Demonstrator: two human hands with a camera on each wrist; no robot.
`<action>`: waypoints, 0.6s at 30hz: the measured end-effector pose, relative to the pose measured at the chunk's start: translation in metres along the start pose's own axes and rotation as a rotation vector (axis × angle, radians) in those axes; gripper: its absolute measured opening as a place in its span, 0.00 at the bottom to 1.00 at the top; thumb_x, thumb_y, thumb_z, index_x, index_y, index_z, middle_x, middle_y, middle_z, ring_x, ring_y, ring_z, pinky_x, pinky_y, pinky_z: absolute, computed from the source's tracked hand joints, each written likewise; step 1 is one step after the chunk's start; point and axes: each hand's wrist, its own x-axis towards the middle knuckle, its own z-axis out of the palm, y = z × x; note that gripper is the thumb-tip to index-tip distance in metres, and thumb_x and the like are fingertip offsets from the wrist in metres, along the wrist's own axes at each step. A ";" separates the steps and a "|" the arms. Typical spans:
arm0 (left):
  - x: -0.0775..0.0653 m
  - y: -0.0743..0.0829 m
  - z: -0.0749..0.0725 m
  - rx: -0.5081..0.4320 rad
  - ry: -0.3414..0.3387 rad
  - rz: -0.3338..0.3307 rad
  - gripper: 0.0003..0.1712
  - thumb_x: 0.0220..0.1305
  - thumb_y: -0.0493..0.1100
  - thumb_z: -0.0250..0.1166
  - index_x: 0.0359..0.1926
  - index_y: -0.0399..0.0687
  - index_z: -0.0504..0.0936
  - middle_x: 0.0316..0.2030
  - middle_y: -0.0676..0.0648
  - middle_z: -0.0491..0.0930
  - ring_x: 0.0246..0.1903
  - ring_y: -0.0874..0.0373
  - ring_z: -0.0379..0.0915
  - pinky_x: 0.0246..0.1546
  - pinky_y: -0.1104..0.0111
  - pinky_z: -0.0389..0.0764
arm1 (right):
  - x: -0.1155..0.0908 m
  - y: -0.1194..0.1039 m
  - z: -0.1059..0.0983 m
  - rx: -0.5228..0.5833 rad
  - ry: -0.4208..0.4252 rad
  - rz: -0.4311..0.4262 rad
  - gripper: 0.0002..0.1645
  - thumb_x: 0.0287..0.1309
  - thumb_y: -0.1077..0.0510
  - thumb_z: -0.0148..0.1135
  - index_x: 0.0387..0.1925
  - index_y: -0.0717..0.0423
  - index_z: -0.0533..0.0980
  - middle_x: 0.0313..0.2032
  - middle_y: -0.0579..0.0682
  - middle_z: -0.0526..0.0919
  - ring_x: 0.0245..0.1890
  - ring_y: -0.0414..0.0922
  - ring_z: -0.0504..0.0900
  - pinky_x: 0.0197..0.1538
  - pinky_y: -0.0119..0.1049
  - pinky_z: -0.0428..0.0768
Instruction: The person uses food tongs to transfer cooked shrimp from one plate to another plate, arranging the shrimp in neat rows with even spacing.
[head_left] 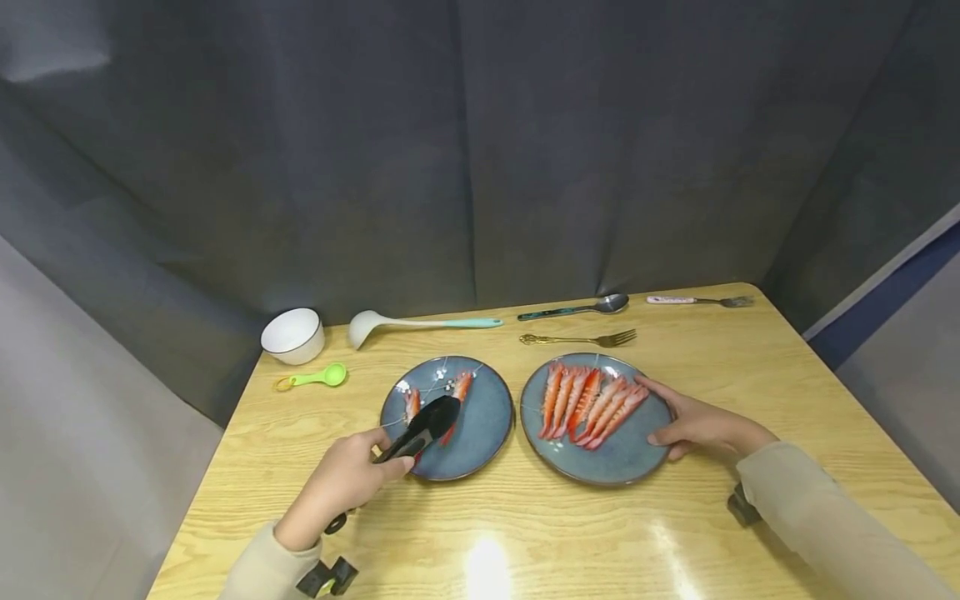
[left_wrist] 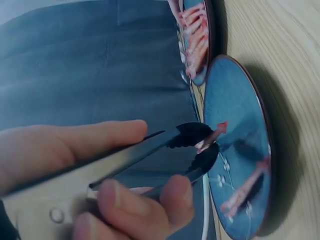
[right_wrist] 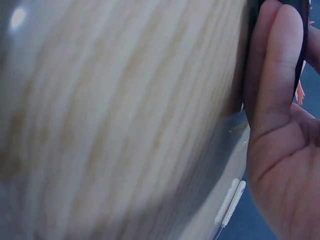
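Note:
My left hand (head_left: 351, 473) holds black-tipped tongs (head_left: 433, 421) over the left blue plate (head_left: 483, 425). In the left wrist view the tong tips close around a red-and-white shrimp (left_wrist: 216, 133) above that plate, and another shrimp (left_wrist: 245, 189) lies on the plate's surface. The right hand (head_left: 703, 427) grips the near right rim of a second blue plate (head_left: 618, 467), thumb over the edge and fingers along its outside. Several shrimp (head_left: 587, 406) lie side by side in a row on this second plate. The right wrist view shows my fingers (right_wrist: 280, 65) against the plate's edge.
Along the table's back lie a ladle (head_left: 405, 322), a dark-handled spoon (head_left: 573, 308), a gold fork (head_left: 577, 339) and a white-handled fork (head_left: 697, 301). A white bowl (head_left: 292, 335) and a green measuring spoon (head_left: 318, 376) sit at the left. A dark curtain (head_left: 360, 167) rises behind.

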 end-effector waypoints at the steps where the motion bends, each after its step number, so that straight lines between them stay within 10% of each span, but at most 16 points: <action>1: 0.001 0.003 0.001 0.013 0.013 0.031 0.19 0.47 0.60 0.62 0.27 0.50 0.71 0.08 0.54 0.64 0.05 0.63 0.57 0.08 0.71 0.61 | 0.000 0.000 0.000 -0.001 0.000 0.001 0.62 0.44 0.64 0.65 0.65 0.38 0.31 0.61 0.65 0.28 0.25 0.49 0.75 0.26 0.45 0.76; 7: 0.004 0.035 0.014 0.119 0.055 0.239 0.18 0.48 0.60 0.62 0.27 0.52 0.74 0.13 0.56 0.64 0.13 0.63 0.57 0.14 0.70 0.61 | -0.001 0.000 -0.003 0.005 -0.001 0.005 0.62 0.43 0.64 0.65 0.65 0.37 0.32 0.61 0.65 0.28 0.22 0.49 0.75 0.27 0.45 0.76; 18: 0.022 0.113 0.058 0.212 -0.079 0.494 0.18 0.48 0.59 0.62 0.32 0.51 0.74 0.16 0.57 0.69 0.14 0.65 0.61 0.14 0.72 0.62 | -0.004 -0.001 -0.002 0.076 -0.072 -0.027 0.60 0.46 0.67 0.62 0.65 0.35 0.32 0.60 0.62 0.30 0.24 0.47 0.75 0.28 0.43 0.76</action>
